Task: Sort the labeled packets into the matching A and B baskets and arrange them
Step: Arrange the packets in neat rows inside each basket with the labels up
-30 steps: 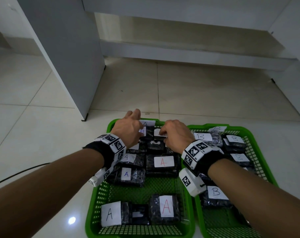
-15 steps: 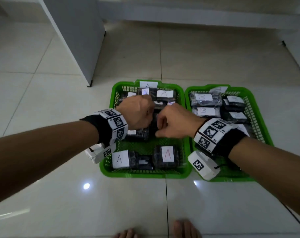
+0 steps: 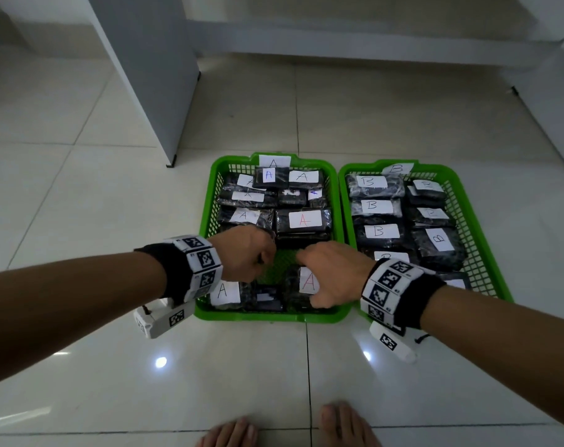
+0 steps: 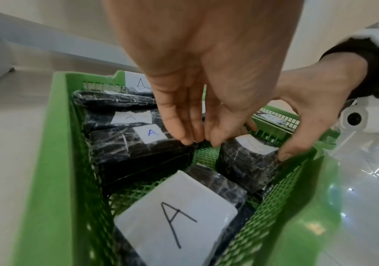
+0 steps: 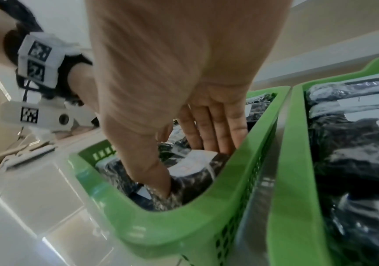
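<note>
Two green baskets stand side by side on the floor. Basket A (image 3: 209,201) on the left holds black wrapped packets labelled A, and basket B (image 3: 491,259) on the right holds packets labelled B. My right hand (image 3: 330,275) grips the red-A packet (image 3: 306,280) (image 4: 247,158) in basket A's near right corner, thumb on its near side and fingers on its far side. My left hand (image 3: 248,253) reaches into the same basket. Its fingertips (image 4: 183,140) and thumb pinch the near corner of a blue-A packet (image 4: 138,149), which the hand hides in the head view.
A packet with a large black A label (image 3: 224,290) lies in basket A's near left corner. A bare patch of mesh floor (image 3: 283,262) shows between my hands. A grey panel (image 3: 145,75) stands at the back left. Bare feet (image 3: 348,424) are on the white tiles.
Both hands drew back from the far end of basket A to its near end. The right hand took hold of the red-A packet. The head view tilted down.
</note>
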